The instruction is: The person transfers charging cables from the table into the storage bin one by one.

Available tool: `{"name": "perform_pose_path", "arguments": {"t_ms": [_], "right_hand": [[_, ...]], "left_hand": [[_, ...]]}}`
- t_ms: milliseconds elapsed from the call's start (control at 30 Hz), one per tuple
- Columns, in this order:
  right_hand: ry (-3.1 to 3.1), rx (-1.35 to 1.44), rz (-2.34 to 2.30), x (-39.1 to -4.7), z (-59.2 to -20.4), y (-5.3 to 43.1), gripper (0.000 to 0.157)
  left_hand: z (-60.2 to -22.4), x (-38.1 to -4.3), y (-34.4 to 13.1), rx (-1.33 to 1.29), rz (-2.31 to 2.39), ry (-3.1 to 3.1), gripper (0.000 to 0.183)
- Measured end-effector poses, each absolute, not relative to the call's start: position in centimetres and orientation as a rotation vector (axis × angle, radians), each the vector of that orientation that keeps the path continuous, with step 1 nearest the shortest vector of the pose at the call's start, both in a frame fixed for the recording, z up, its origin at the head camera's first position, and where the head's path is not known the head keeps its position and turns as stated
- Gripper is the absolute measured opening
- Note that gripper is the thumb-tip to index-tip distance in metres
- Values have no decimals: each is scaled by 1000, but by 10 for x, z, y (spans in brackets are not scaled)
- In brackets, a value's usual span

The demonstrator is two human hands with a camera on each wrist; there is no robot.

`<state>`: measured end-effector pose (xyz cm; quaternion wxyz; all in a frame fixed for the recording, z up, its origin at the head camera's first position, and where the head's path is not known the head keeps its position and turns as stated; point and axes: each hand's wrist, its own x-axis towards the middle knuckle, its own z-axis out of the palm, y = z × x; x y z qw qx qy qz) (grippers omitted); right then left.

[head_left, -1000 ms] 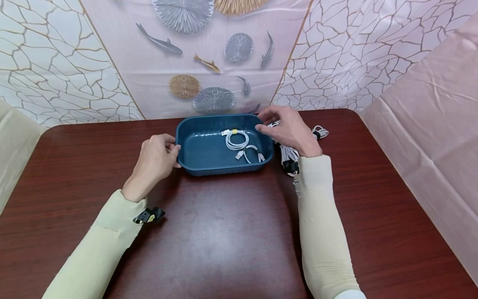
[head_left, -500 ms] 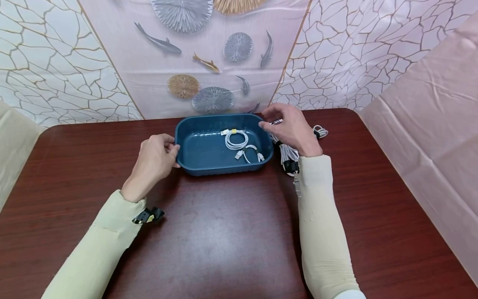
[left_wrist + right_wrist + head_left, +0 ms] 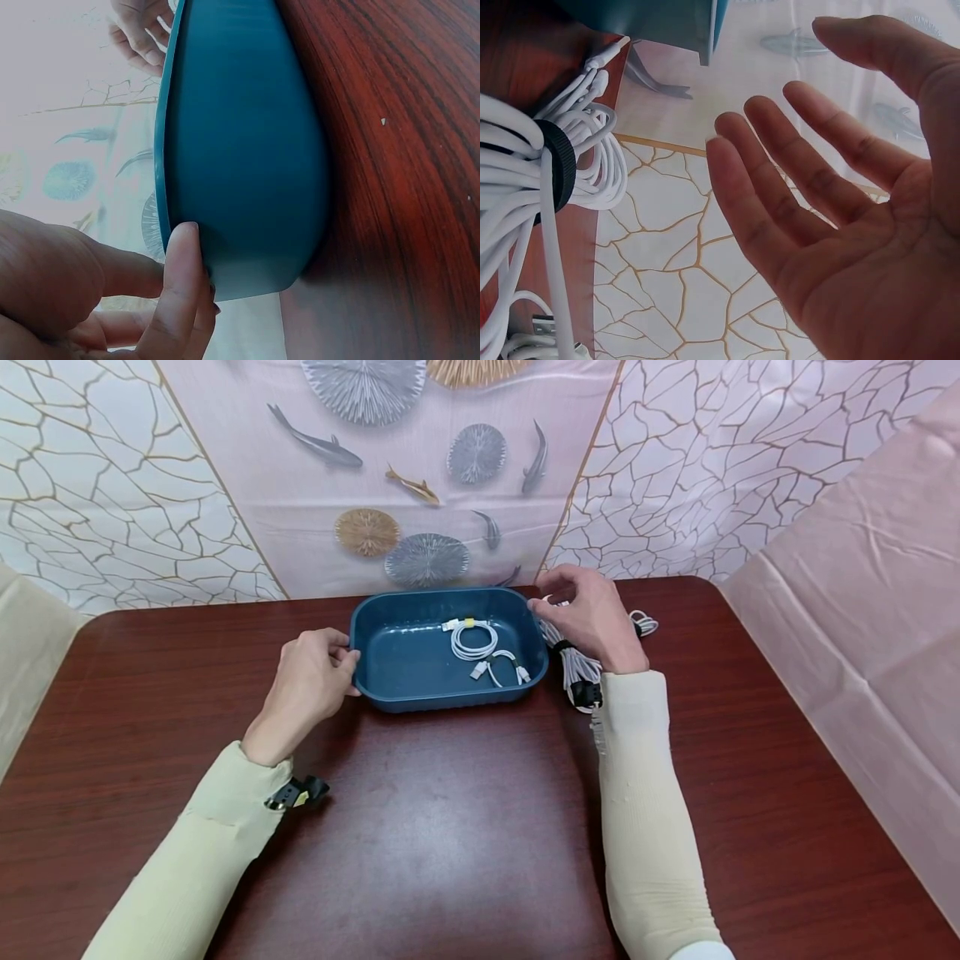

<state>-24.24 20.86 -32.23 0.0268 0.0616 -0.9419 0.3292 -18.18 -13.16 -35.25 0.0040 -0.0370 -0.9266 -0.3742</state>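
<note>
A dark teal plastic bin point(image 3: 405, 700) stands near the table's far edge. My left hand point(image 3: 315, 681) grips its left end; in the left wrist view, fingers point(image 3: 182, 251) lie on the outer wall at the rim. Inside the bin's right half lie a coiled white cable point(image 3: 474, 652) with a yellow tie and a smaller white cable point(image 3: 491, 670). My right hand point(image 3: 592, 618) hovers just off the bin's right end with relaxed fingers and nothing in them. Below it lies a thick white cable bundle point(image 3: 525, 180) with a black strap, partly hidden by the hand in the head view.
Another tied white cable point(image 3: 643, 624) lies right of my right hand. The reddish-brown table point(image 3: 442, 827) meets a patterned cloth backdrop point(image 3: 420, 485) at its far edge. Pale pink cloth point(image 3: 862, 593) hangs along the right side.
My right hand has moved slightly right, away from the bin's rim. My left hand still grips the bin, and the cables inside have not moved.
</note>
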Motion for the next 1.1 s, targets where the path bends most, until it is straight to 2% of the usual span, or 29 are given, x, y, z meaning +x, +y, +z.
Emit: {"name": "perform_pose_path", "arguments": {"t_ms": [333, 1100], "right_hand": [[-2834, 115, 1036, -243, -324, 213, 32], [-2816, -78, 1054, -241, -326, 221, 36]], "left_hand": [[-353, -182, -132, -114, -1178, -2904, 26], [-353, -181, -132, -110, -1193, -2913, 28]]}}
